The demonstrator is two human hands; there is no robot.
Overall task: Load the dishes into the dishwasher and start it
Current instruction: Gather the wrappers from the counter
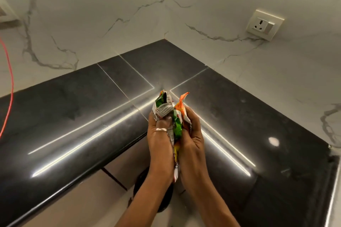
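Note:
A crumpled packet (175,116), printed in green, orange and white, is squeezed between both my hands over the inner corner of the black countertop (73,112). My left hand (160,138), with a ring on one finger, grips its left side. My right hand (191,140) grips its right side. The packet's torn top sticks up above my fingers. No dishes and no dishwasher are in view.
The glossy black L-shaped counter runs left and right from the corner. White marble-look walls rise behind it, with a wall socket (264,25) at the right. A red cable (10,86) hangs at the far left. A dark round object (145,186) sits on the floor below my arms.

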